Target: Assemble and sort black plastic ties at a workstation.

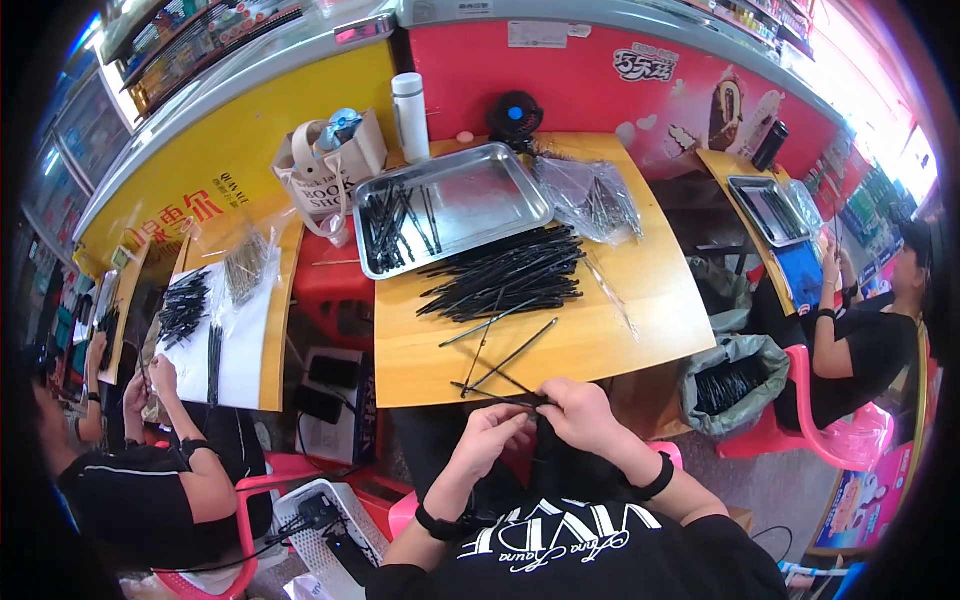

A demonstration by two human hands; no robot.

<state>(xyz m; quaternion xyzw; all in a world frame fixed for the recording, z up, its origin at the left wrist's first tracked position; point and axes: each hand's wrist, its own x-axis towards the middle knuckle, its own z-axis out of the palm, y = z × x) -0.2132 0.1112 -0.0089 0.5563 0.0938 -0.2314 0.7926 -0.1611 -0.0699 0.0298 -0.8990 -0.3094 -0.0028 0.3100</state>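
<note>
Just off the table's near edge, my left hand [492, 436] and my right hand [578, 412] are close together, fingertips pinched on a thin black strip [510, 402]. Its exact kind is too small to make out. A few loose black strips [512, 357] lie crossed on the wood ahead of my hands. Beyond them is a thick pile of similar black strips [505, 272]. Behind it stands a shallow metal tray [500, 207] with several black strips at its left end. A clear plastic bag [600, 200] of thin pieces lies to its right.
A white bottle [409, 118], a canvas bag [330, 170] and a small black fan [515, 116] stand at the table's far side. A lined bin [735, 380] of black strips is on the right. People work at tables on both sides. A white basket [325, 540] sits at lower left.
</note>
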